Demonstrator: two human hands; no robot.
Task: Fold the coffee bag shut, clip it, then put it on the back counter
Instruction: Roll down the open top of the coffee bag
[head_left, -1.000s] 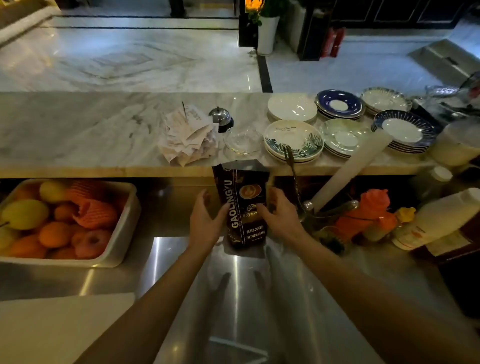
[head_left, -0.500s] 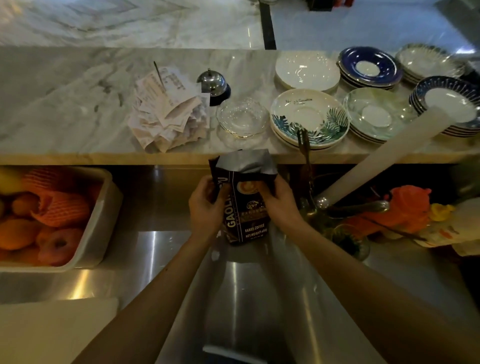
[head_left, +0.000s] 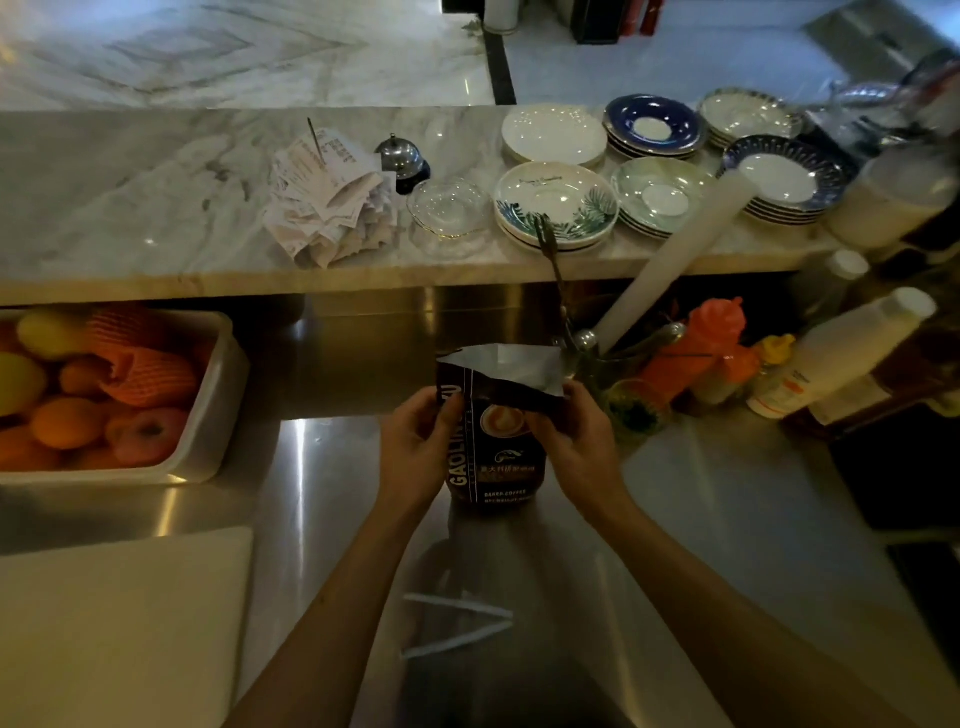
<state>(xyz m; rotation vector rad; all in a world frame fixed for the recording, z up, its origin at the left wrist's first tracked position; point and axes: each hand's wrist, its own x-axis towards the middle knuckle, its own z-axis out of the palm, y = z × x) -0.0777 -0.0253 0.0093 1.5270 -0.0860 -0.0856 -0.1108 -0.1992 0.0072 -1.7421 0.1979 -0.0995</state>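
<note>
A dark coffee bag (head_left: 496, 457) with gold lettering stands upright on the steel worktop (head_left: 727, 499). Its top is open and shows the silver lining, bent over toward me. My left hand (head_left: 418, 449) grips the bag's upper left edge. My right hand (head_left: 574, 434) pinches the upper right edge at the bent top. A white clip (head_left: 457, 626), spread in a V, lies on the steel below the bag, between my forearms. The raised marble counter (head_left: 156, 208) runs across the back.
Stacks of saucers (head_left: 556, 200), a glass dish (head_left: 449, 210), a service bell (head_left: 400, 158) and speared receipts (head_left: 327, 197) sit on the marble. A white tub of fruit (head_left: 104, 395) stands left, a white board (head_left: 119, 623) front left, bottles (head_left: 852, 353) and a utensil jar right.
Both hands slid from the bag's sides up to its top edges, and the silver-lined top now bends over toward me. The clip has come into view below the bag.
</note>
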